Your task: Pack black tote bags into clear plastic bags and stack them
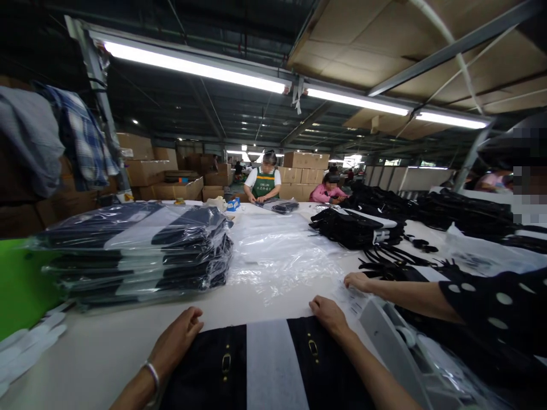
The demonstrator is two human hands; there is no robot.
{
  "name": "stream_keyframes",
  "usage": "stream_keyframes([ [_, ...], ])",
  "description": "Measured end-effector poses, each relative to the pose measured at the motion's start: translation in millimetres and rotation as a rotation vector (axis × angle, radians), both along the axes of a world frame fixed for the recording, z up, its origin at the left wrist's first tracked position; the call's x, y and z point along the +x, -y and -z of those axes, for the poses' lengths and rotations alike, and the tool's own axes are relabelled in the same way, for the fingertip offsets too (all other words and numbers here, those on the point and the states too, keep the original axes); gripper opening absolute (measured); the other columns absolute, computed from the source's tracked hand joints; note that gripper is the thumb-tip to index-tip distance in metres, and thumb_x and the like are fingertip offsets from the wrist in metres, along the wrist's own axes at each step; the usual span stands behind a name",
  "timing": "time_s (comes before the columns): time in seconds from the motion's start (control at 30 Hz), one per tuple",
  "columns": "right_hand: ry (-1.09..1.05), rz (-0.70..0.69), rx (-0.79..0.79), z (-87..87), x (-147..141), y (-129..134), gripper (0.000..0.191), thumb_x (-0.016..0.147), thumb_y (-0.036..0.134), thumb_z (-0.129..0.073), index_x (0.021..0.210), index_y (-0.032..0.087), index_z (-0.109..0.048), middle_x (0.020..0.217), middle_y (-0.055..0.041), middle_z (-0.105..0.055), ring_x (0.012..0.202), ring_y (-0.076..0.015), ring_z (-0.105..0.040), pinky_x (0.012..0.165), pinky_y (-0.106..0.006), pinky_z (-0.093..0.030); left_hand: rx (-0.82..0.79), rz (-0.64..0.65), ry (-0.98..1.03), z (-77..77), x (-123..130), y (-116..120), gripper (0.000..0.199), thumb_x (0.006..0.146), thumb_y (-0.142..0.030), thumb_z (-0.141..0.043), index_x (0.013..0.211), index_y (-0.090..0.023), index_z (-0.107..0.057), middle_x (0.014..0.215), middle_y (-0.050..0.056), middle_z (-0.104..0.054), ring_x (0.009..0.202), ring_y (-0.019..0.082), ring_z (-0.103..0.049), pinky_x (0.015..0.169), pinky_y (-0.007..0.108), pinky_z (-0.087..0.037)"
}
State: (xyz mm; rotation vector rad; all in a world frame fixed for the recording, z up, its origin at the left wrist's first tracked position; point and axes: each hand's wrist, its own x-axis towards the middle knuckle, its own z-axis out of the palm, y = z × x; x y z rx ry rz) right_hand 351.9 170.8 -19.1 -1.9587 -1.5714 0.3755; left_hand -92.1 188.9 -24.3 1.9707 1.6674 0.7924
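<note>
- Here we are at the pale desk [106,347], with the black fabric piece [200,376] laid flat right in front of the person, a pale strip [276,364] running down its middle and a gold-toned fitting on either side.
- Left hand [183,333] is up at the piece's far left corner, fingers curled in close together; whether they pinch the fabric, I cannot tell.
- Right hand [331,319] is over at the far right corner, fingers bent near the edge; again, no telling whether it grips.
- On progress: over to the left, a stack of dark pieces [141,256] sits in clear plastic, several layers high, so those look finished as far as wrapping goes.
- The piece between the hands shows no plastic over it, so by that measure it looks undone.
- Beyond it lie flat clear plastic sheets [282,250], and to their right a black pile [359,228] that looks unwrapped; how many pieces it holds is hard to count.
- Close by on the right, a co-worker's hand [358,282] reaches in from a dotted sleeve [499,302], near the person's right hand but apart from it.
</note>
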Motion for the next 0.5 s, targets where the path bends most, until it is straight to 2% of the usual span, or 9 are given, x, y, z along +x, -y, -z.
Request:
stream_keyframes([
  [0.07, 0.08, -0.003, 0.029, -4.8, -9, -8, 0.033, 0.088, 0.043, -0.053, 0.093, 0.018, -0.073, 0.1, -0.0124, -0.073, 0.104, -0.0288, -0.063, 0.096, -0.04, -0.041, 0.128, 0.064, -0.169, -7.0, 6, -10, 0.04, 0.086, -0.041, -0.046, 0.116, -0.02, -0.062, 0.122, 0.01, -0.067, 0.116, 0.026, -0.061, 0.104, 0.041, -0.044],
  [0.13, 0.132, -0.019, 0.067, -4.1, -17, -14, 0.038, 0.093, 0.042, -0.05, 0.117, 0.019, -0.069, 0.126, -0.0127, -0.066, 0.125, -0.0288, -0.053, 0.108, -0.042, -0.031, 0.216, 0.138, -0.288, -21.0, 29, -24, 0.052, 0.09, -0.04, -0.041, 0.134, -0.015, -0.053, 0.143, 0.014, -0.055, 0.134, 0.027, -0.049, 0.114, 0.044, -0.035],
  [0.23, 0.26, -0.071, 0.043, 8.9, -26, -18, 0.046, 0.098, 0.042, -0.044, 0.135, 0.02, -0.058, 0.146, -0.0117, -0.053, 0.142, -0.028, -0.037, 0.118, -0.047, -0.017, 0.214, 0.227, -0.457, -41.7, 89, -51, 0.06, 0.095, -0.039, -0.036, 0.148, -0.011, -0.038, 0.158, 0.015, -0.035, 0.147, 0.026, -0.03, 0.12, 0.046, -0.026],
  [0.3, 0.35, -0.082, -0.012, 20.2, -29, -18, 0.05, 0.099, 0.043, -0.041, 0.14, 0.018, -0.054, 0.15, -0.0129, -0.048, 0.145, -0.0297, -0.033, 0.119, -0.051, -0.014, 0.155, 0.259, -0.555, -49.0, 133, -75, 0.062, 0.097, -0.038, -0.034, 0.152, -0.01, -0.03, 0.161, 0.014, -0.026, 0.15, 0.026, -0.021, 0.121, 0.046, -0.023],
  [0.4, 0.384, -0.063, -0.052, 31.4, -28, -20, 0.053, 0.099, 0.046, -0.039, 0.142, 0.017, -0.052, 0.152, -0.012, -0.045, 0.145, -0.0293, -0.032, 0.12, -0.051, -0.015, 0.097, 0.272, -0.611, -45.5, 188, -115, 0.063, 0.099, -0.039, -0.032, 0.154, -0.01, -0.024, 0.163, 0.013, -0.02, 0.151, 0.025, -0.016, 0.121, 0.046, -0.021],
  [0.5, 0.376, -0.051, -0.059, 34.5, -26, -22, 0.053, 0.098, 0.045, -0.04, 0.141, 0.017, -0.054, 0.152, -0.0113, -0.046, 0.146, -0.0292, -0.031, 0.12, -0.05, -0.015, 0.061, 0.252, -0.622, -25.1, 227, -152, 0.062, 0.099, -0.038, -0.036, 0.153, -0.008, -0.027, 0.162, 0.017, -0.022, 0.151, 0.028, -0.019, 0.12, 0.048, -0.025],
])
